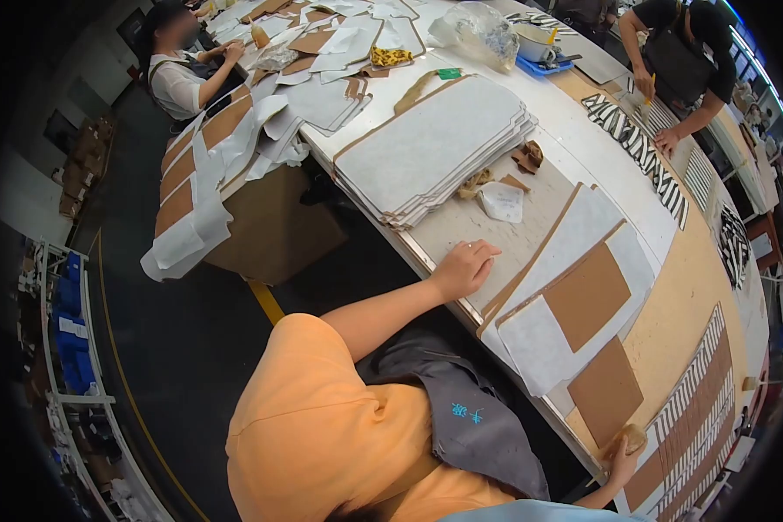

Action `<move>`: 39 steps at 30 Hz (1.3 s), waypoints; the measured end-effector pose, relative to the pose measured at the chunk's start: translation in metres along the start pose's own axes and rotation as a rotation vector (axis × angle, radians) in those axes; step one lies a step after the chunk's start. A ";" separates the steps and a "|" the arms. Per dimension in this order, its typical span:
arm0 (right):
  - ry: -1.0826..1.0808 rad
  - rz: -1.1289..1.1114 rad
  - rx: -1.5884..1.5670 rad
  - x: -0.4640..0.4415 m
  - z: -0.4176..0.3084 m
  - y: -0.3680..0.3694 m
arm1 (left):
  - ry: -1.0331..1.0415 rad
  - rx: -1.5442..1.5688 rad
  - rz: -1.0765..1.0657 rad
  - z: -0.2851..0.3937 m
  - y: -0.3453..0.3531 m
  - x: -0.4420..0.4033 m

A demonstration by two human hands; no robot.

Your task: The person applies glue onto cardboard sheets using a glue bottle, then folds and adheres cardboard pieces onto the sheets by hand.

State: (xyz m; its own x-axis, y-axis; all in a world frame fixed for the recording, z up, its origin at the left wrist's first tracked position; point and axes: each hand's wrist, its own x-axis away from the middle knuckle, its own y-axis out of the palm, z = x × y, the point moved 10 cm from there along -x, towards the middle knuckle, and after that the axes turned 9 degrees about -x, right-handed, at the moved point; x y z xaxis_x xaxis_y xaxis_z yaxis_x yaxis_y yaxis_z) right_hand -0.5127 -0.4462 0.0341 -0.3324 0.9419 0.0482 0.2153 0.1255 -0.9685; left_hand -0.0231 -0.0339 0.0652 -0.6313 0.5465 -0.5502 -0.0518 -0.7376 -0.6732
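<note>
My left hand [465, 268] rests at the table's near edge, fingers bent loosely, with no object visible in it. Down at the lower right, my right hand [621, 463] has its fingers round a small tan, rounded thing [635, 438], beside a brown sheet [606, 391]. Between my hands lie white rounded sheets [531, 344] with a brown panel [586, 296] on top. Beyond my left hand is a thick stack of white sheets [435, 139]. A crumpled white piece [501, 201] and brown scraps [528, 157] lie right of that stack.
Co-workers sit or stand at the far left [178, 83] and far right [683, 61]. Black-and-white strips [639, 148] and striped brown panels [696, 426] lie along the right. A plastic bag [477, 35], a white pot [535, 43] and paper sheets [322, 96] are farther back.
</note>
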 end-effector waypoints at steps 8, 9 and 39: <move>-0.025 0.224 0.077 0.022 -0.029 -0.026 | 0.014 -0.044 -0.007 0.003 0.000 -0.001; -0.091 0.378 0.189 0.029 -0.036 -0.035 | 0.008 -0.049 -0.010 0.003 0.000 0.000; -0.535 0.245 -0.870 0.116 -0.238 0.066 | 0.004 -0.081 0.044 0.007 -0.008 -0.003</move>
State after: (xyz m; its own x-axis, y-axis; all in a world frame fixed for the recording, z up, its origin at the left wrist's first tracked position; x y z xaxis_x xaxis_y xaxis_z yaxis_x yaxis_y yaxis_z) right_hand -0.3186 -0.2549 0.0343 -0.5073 0.7379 -0.4451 0.8466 0.3304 -0.4172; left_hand -0.0261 -0.0325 0.0756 -0.6287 0.5160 -0.5818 0.0389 -0.7263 -0.6863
